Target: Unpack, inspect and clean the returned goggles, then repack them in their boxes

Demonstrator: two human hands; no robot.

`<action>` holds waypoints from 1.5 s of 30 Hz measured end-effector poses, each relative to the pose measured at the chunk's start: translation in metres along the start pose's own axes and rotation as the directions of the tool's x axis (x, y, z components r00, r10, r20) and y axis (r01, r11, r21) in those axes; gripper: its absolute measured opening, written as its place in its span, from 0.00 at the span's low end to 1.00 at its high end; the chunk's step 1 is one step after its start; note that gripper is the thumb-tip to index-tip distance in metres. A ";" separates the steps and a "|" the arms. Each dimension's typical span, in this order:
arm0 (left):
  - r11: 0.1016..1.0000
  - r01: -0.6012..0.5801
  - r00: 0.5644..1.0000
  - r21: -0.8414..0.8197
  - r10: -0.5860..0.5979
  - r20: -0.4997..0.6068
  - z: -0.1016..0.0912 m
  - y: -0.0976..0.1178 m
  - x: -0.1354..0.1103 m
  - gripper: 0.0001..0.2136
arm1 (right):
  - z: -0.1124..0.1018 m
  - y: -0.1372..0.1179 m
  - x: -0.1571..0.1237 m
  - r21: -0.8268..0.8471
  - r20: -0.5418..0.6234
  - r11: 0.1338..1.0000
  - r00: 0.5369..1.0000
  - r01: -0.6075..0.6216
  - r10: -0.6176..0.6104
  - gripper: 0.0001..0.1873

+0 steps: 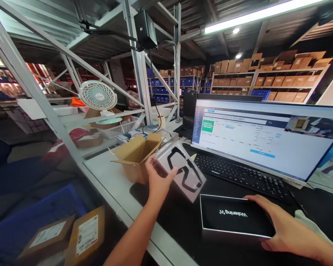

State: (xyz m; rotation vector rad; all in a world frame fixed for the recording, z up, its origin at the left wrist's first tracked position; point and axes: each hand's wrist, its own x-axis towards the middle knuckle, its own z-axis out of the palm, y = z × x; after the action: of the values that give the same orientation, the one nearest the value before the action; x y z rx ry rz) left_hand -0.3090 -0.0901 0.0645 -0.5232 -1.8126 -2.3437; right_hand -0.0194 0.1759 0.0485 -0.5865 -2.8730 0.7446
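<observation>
My left hand (158,184) grips a white box lid (195,190) by its near left edge, thumb on the printed face. A dark, goggle-like outline is printed on this lid, which is tilted in the air beside an open cardboard box (134,171). To the right, my right hand (283,225) is closed around the right end of a shallow box (224,225). Its black inner face has a white rim and reads "Wakening", upside down from here. Between the lid and the shallow box there is a small gap.
A monitor (238,129) and black keyboard (238,177) stand behind the hands on a black desk mat (180,227). A fan (98,96) stands at the left, past a metal frame post. Labelled parcels (87,236) lie in a blue bin (39,210) at lower left.
</observation>
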 end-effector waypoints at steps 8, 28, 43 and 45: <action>0.665 0.638 0.767 -0.388 -0.596 0.238 0.038 -0.005 -0.022 0.16 | -0.066 0.026 -0.043 0.091 -0.463 0.996 0.885 -0.013 0.054 0.49; 0.821 0.469 0.874 -0.326 -0.484 0.039 0.040 -0.022 -0.035 0.17 | -0.023 -0.048 -0.015 0.008 -0.287 0.997 0.955 -0.071 0.070 0.49; 0.930 0.324 0.943 -0.176 -0.333 -0.025 0.031 -0.033 -0.052 0.30 | 0.019 -0.073 0.003 0.009 -0.363 1.000 0.932 0.007 -0.003 0.50; 0.935 0.342 0.940 -0.095 -0.340 0.041 0.031 -0.039 -0.060 0.32 | 0.029 -0.081 0.001 0.093 -0.364 0.996 0.931 -0.002 0.035 0.54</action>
State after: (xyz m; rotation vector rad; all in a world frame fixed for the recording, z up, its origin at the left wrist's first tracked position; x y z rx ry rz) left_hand -0.2588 -0.0563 0.0149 -0.2632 -1.9386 -2.6732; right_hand -0.0534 0.0987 0.0628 -0.6621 -2.4817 0.6810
